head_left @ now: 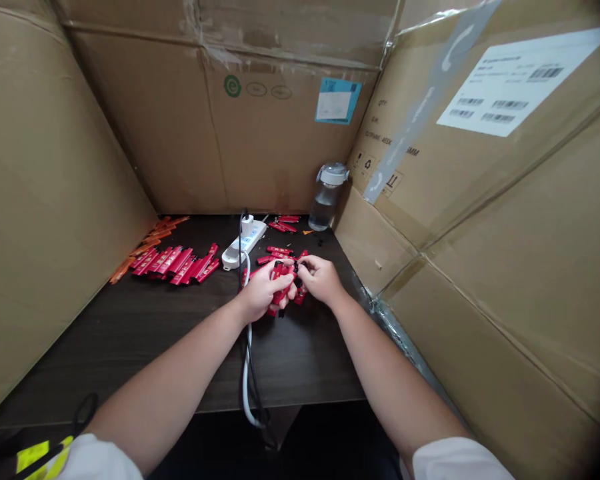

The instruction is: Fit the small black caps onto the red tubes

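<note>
Left hand (261, 292) grips firmly round black-ended red strips (281, 297), long axis rising rightward; right hand (323, 279) just beside, its grip unclear.

left hand (261, 291): grips red pieces (280, 297) | right hand (322, 279): just beside | bottle (324, 203) (part-filled): farther back

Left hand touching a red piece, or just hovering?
Touching: the head view shows the left hand holding a red piece, with the thumb laid over it.

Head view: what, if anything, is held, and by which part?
The left hand holds a red piece around its middle, thumb on top. The right hand is close by; its hold is unclear.
</note>
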Action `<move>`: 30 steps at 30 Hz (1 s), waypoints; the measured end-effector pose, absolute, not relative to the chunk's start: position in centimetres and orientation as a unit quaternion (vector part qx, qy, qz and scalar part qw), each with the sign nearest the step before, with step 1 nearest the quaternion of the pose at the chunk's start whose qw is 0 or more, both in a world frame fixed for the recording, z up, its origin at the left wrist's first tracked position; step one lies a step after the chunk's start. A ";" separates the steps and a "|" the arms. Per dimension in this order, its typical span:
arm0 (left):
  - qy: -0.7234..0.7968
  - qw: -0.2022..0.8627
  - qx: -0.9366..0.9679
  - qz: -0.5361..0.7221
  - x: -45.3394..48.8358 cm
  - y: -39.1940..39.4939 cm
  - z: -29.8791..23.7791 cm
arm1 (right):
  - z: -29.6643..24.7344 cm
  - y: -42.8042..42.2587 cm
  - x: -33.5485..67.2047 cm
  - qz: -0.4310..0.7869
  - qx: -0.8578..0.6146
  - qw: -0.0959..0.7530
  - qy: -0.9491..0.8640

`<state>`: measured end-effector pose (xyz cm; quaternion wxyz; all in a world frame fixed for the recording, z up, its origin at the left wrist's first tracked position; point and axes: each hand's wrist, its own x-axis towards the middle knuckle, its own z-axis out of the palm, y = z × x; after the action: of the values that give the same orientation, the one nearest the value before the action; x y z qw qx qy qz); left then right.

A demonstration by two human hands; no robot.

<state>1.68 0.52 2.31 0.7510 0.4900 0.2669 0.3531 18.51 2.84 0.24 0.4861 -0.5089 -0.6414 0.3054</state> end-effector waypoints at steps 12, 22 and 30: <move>0.361 0.633 0.477 0.492 2.2 1.4 1.8 | -0.5 3.4 18.2 0.075 -0.510 0.374 -0.771; 0.378 0.474 0.604 0.517 2.0 1.7 1.5 | 1.2 0.9 16.2 0.279 -0.391 0.561 -0.675; 0.370 0.430 0.671 0.478 1.8 1.3 1.7 | 2.0 0.3 16.3 0.436 -0.386 0.542 -0.605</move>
<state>1.80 1.34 1.66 0.4301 0.6709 0.3700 0.4775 16.29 0.31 1.98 0.5422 -0.3862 -0.6053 0.4364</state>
